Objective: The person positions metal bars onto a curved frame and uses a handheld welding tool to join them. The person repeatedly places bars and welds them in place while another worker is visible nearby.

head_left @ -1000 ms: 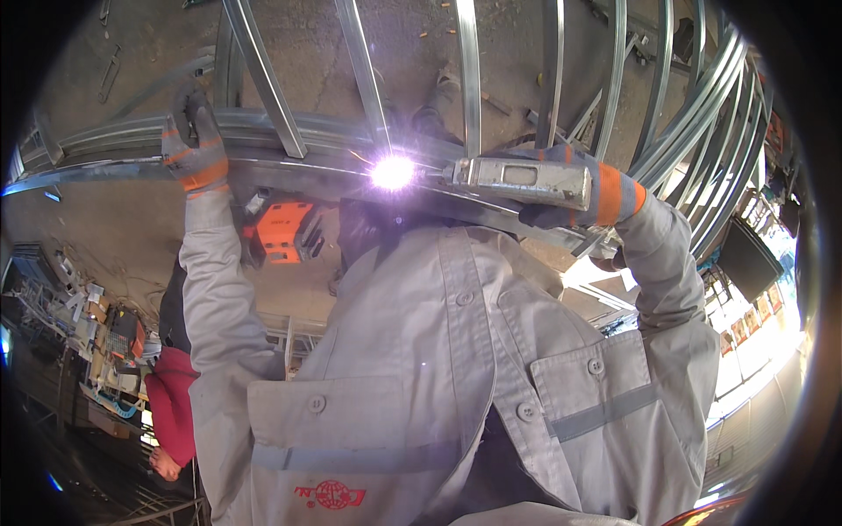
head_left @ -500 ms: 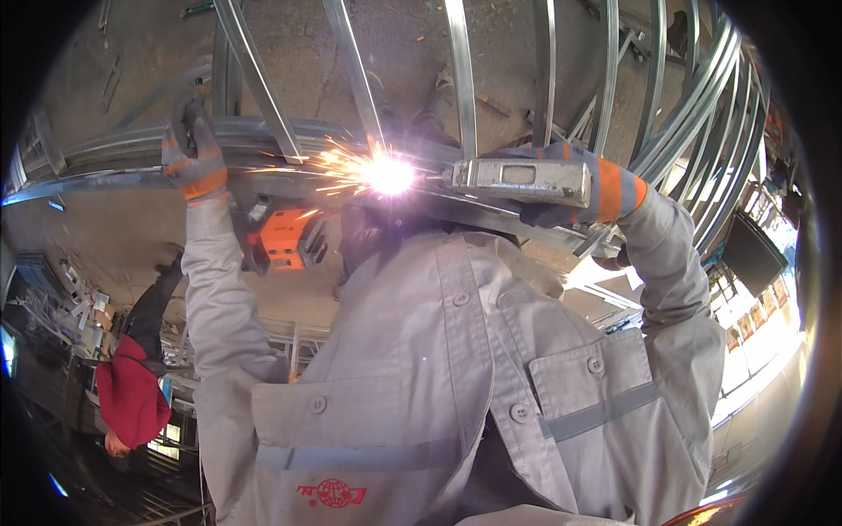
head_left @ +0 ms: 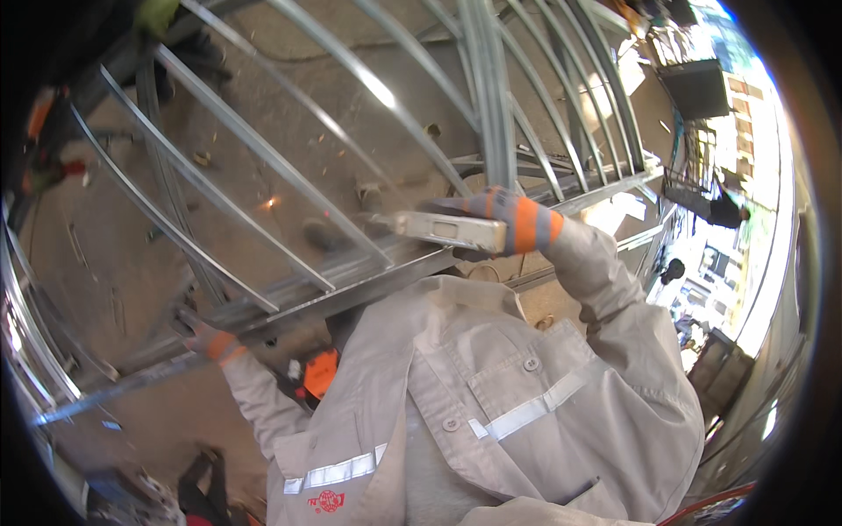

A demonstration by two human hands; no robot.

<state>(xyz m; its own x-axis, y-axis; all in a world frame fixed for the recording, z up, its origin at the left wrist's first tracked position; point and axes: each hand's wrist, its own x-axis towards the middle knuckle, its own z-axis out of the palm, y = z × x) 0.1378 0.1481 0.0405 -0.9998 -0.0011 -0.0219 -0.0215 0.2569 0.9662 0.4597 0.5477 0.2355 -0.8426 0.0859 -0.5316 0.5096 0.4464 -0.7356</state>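
A silver, boxy hand-held welding torch (head_left: 456,231) is in my gloved right hand (head_left: 504,219), fingers wrapped round it. Its nozzle points left, over the near rail of a metal frame (head_left: 377,273), and no arc burns at it. Thin bars (head_left: 289,171) run from that rail toward the far side. My left hand (head_left: 203,336), in a grey and orange glove, lies at the rail farther left, its fingers somewhat apart and slightly blurred. Below the rail, beside my left forearm, is an orange and black device (head_left: 320,375), partly hidden by my jacket.
A green glove (head_left: 156,16) and dark clothing of another person show at the top left. Someone in dark trousers (head_left: 202,486) is at the lower left, and another person (head_left: 726,210) stands far right. A dark box-shaped object (head_left: 693,88) is at the upper right.
The bright arc and most sparks are gone; a small glow remains beyond the rail. The view has turned and shifted, so the frame slants. My right hand still holds the torch.
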